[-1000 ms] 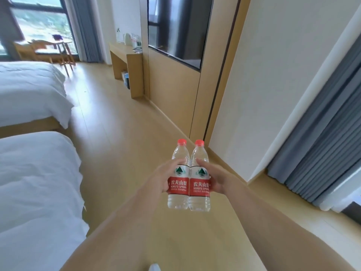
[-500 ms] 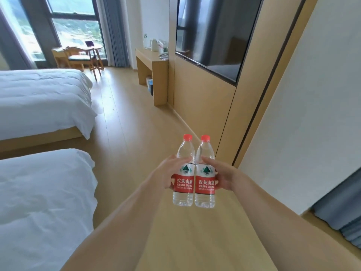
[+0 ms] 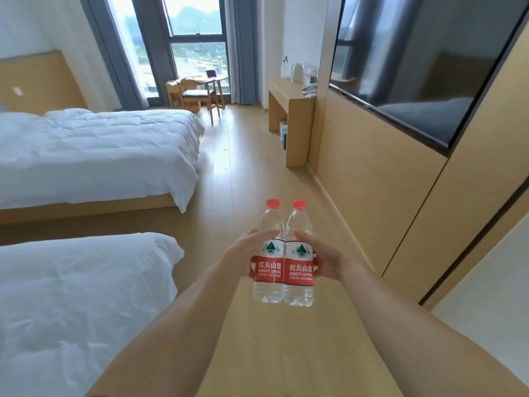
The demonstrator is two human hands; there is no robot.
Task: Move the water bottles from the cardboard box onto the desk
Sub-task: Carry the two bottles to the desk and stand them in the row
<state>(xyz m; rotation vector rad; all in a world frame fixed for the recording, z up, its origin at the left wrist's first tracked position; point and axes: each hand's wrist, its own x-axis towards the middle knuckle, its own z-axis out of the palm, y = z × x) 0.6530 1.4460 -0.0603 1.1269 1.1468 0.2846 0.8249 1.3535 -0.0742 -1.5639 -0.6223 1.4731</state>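
Two clear water bottles with red caps and red labels are held upright, side by side and touching, above the wooden floor. My left hand [image 3: 246,253] grips the left bottle [image 3: 268,253] from its left side. My right hand [image 3: 326,257] grips the right bottle [image 3: 298,256] from its right side. The wooden desk [image 3: 289,94] stands far ahead against the right wall, with a white kettle [image 3: 297,72] and several small bottles [image 3: 308,72] on it. The cardboard box is out of view.
Two beds with white covers [image 3: 94,144] [image 3: 80,305] fill the left side. A wall-mounted screen [image 3: 423,61] and wood panelling line the right. A wooden floor aisle [image 3: 243,179] runs between them. A chair and small table [image 3: 200,93] stand by the window.
The view has swung left and moved forward along the aisle; the desk and window are now ahead and closer. Both hands still hold the two bottles together in the same way.
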